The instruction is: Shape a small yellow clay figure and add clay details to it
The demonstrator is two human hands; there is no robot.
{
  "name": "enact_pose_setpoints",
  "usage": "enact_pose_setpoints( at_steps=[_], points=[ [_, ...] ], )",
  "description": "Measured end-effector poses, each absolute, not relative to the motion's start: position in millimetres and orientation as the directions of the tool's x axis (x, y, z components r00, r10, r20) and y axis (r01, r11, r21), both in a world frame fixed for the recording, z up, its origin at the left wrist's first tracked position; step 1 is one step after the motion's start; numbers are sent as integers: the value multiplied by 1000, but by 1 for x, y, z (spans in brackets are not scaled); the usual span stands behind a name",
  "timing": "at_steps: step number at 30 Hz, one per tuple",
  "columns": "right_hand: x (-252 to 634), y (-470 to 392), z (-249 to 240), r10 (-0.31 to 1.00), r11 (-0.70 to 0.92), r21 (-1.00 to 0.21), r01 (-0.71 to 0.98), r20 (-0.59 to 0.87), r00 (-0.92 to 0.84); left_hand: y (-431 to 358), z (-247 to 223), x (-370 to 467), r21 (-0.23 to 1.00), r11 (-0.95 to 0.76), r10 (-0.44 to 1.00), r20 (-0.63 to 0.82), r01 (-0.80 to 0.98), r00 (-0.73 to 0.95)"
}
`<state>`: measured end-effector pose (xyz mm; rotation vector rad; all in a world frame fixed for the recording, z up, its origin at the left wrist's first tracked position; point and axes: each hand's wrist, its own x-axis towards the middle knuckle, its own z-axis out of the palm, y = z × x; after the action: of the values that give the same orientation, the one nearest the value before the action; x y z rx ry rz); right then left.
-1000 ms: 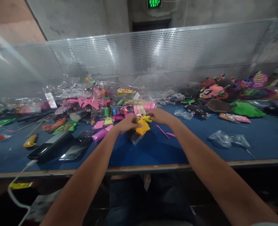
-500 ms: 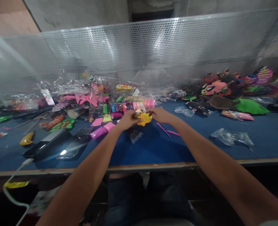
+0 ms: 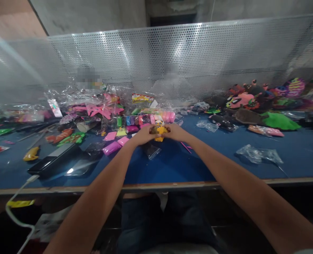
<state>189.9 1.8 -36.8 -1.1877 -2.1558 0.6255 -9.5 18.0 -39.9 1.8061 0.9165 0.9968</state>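
Note:
Above the blue table, a small yellow clay figure with a white, black-eyed head is held between both hands. My left hand grips its left side, thumb toward the front. From the other side my right hand closes on it, and the fingertips of both hands nearly meet. Under the hands lies a dark, shiny packet. Thin pink modelling tools lie by my right wrist, partly covered. Left of my left hand are purple, pink and yellow clay packets.
Behind the hands runs a row of coloured clay packets. A black device with a white cable lies left, near the table edge. Plastic wrap and colourful figures are on the right. A perforated metal screen stands behind.
My right hand has moved left and closed onto the yellow figure. The figure now faces me more upright, its yellow part gathered between both hands.

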Motion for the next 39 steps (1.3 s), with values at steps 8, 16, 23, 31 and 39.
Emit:
enact_pose_setpoints(
  at_steps=[8,16,23,31,39],
  points=[
    [186,5,-48,826,521,-729,444,300,-477,10,-28,-24,803,-390,866,153,451,475],
    [187,7,-49,839,515,-671,534,265,-476,2,-24,-21,685,-392,877,77,615,474],
    [188,2,-50,872,422,-794,438,223,-436,17,-24,-36,746,-433,821,96,505,562],
    [188,3,-50,871,434,-779,452,234,-433,13,-19,-38,763,-416,817,76,495,571],
    [189,-2,-45,849,483,-717,503,240,-471,15,-22,-33,711,-522,804,226,471,549]
  ],
)
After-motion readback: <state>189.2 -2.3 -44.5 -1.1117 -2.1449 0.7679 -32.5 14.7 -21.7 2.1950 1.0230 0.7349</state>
